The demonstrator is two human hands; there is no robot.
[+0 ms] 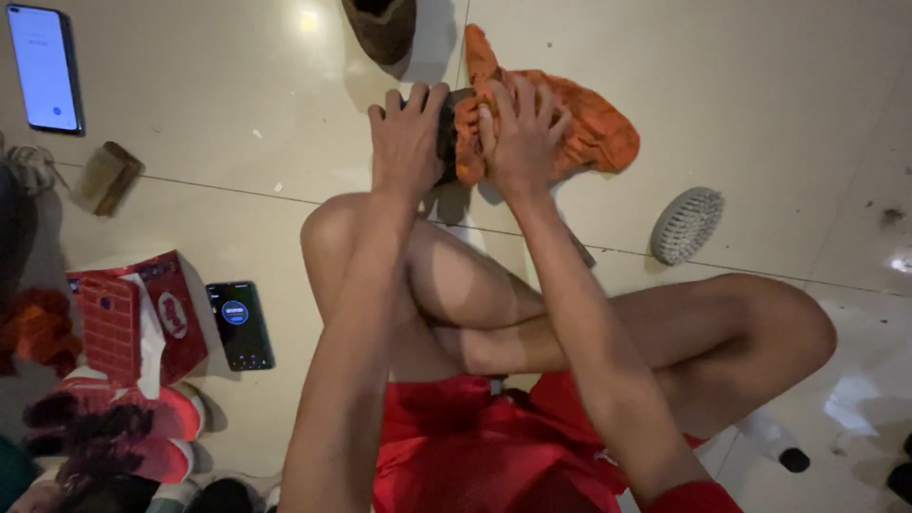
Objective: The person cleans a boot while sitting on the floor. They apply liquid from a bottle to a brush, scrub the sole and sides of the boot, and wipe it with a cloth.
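Orange cloth (pixel 579 123) covers a dark shoe (pixel 446 133) on the pale tiled floor (pixel 760 85), just past the seated person's bent knees. Left hand (pixel 407 142) grips the shoe's near side, fingers closed round it; right hand (pixel 518 138) presses the cloth onto the shoe w/ fingers spread flat. A second brown shoe (pixel 382 27) stands just beyond, at top edge.

Risk, as judged: floor looks glossy & the shoe is held from one side only, so a hard rub could skid it out of the grip or knock the brown shoe. Loose cloth trailing right could also bunch under the palm.

Grey oval brush (pixel 686 224) lies bristles-up to the right, well apart from both hands. Red rectangular pouch w/ a round white mark (pixel 142 318) sits at left, beside a dark lit phone (pixel 240 325); another phone w/ bright screen (pixel 45 66) lies top left, a tan block (pixel 106 177) below it. Print too small to read.
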